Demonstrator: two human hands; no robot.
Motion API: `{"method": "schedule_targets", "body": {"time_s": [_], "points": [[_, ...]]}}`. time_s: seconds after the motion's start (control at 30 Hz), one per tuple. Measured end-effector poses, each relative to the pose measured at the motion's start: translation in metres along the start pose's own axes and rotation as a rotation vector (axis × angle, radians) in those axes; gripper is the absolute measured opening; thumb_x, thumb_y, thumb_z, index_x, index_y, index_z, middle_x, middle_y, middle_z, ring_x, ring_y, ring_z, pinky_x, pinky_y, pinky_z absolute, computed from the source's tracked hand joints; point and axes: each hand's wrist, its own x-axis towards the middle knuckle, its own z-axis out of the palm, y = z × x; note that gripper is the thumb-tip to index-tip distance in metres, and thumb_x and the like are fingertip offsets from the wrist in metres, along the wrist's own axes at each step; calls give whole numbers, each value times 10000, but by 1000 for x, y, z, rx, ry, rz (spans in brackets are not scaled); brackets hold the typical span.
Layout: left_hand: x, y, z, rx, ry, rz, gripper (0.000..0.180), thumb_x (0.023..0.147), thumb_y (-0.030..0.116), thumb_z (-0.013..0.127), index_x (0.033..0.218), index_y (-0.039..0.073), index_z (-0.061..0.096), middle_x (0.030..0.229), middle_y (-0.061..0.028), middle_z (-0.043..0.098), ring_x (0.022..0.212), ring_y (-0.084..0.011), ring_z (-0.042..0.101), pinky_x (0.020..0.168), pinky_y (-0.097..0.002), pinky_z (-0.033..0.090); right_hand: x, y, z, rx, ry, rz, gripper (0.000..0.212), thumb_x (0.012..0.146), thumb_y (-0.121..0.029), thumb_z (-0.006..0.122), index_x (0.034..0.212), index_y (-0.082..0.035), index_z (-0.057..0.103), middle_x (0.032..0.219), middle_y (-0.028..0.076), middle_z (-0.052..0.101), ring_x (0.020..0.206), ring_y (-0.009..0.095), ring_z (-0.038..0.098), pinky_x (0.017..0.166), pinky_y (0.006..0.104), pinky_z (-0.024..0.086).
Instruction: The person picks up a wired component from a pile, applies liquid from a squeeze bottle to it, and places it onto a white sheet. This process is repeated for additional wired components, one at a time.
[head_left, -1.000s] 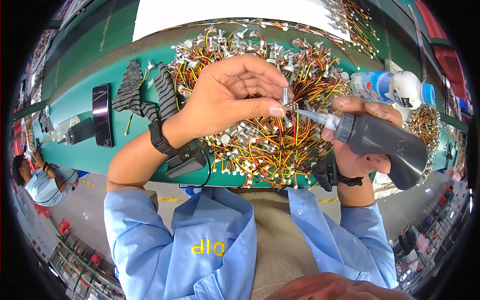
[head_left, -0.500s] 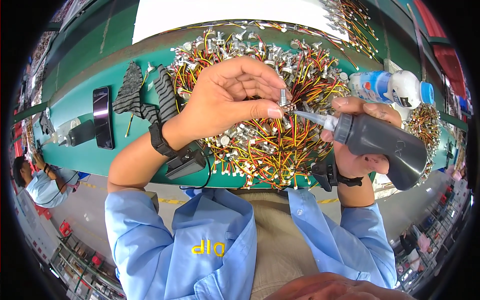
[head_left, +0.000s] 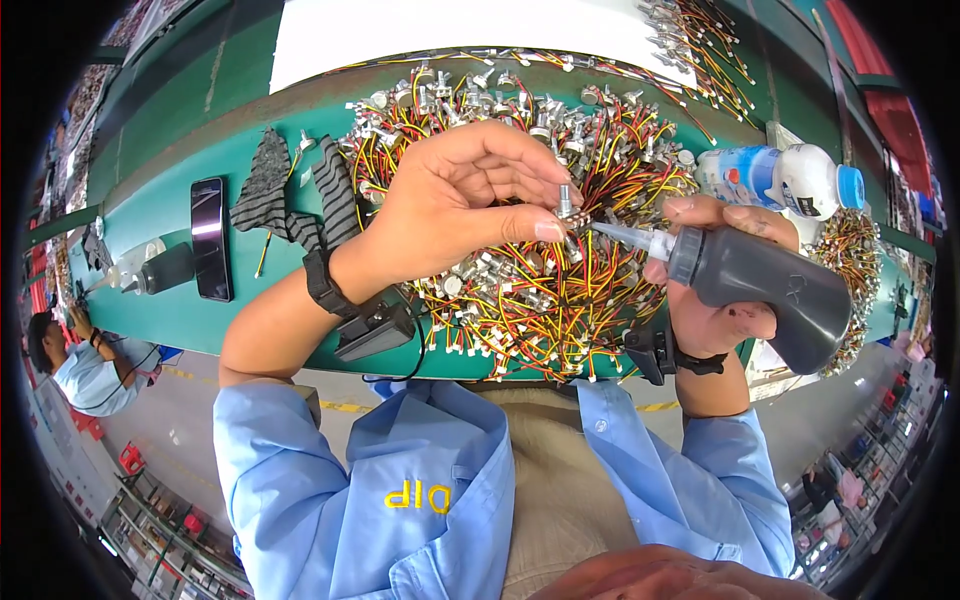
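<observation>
My left hand [head_left: 465, 200] pinches a small potentiometer [head_left: 566, 203] between thumb and fingertips, its metal shaft pointing up. My right hand [head_left: 735, 240] is wrapped round a dark grey squeeze bottle [head_left: 770, 285], tilted with its clear tapered nozzle [head_left: 622, 235] aimed left. The nozzle tip is at the potentiometer's lower side; whether they touch I cannot tell. Under both hands spreads a large heap of potentiometers [head_left: 520, 275] with red, yellow and black wires and white plugs.
On the green table [head_left: 290, 345] lie a phone [head_left: 210, 238], striped grey cloth [head_left: 335, 190] and another squeeze bottle [head_left: 165, 268]. A drink bottle [head_left: 775, 180] with a blue cap lies right. White sheet [head_left: 480, 35] covers the back. Another person [head_left: 95, 365] works far left.
Both hands keep almost the same pose. The squeeze bottle and the potentiometer have shifted only very slightly, and the whole view has moved a little.
</observation>
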Motion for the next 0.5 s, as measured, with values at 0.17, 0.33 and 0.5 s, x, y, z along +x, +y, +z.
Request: {"method": "schedule_targets", "body": {"time_s": [0.17,0.33,0.5], "points": [[2,8,3,-7,12,-73,317,760,-79,678,1047,-21,558,999,-105,625,942,-158,614,847,-291,524,-1,2,-8,8,-40,-55,796,735,-620,622,1210,-36,365,1039,322,556,872,332,597,575,331,552],[8,25,-8,-63,53,-61,242,805,-44,642,1032,-24,559,1005,-121,630,921,-168,621,820,-298,531,-1,-19,-20,123,-30,-207,823,726,-593,658,1258,-41,359,1077,293,561,982,349,576,760,382,539],[38,42,-46,-6,262,-14,188,836,2,620,1011,-36,562,984,-133,636,892,-176,629,784,-284,532,7,-37,-35,265,-46,-549,830,733,-529,688,1314,-50,337,1165,297,514,1061,369,547,891,421,482]]}}
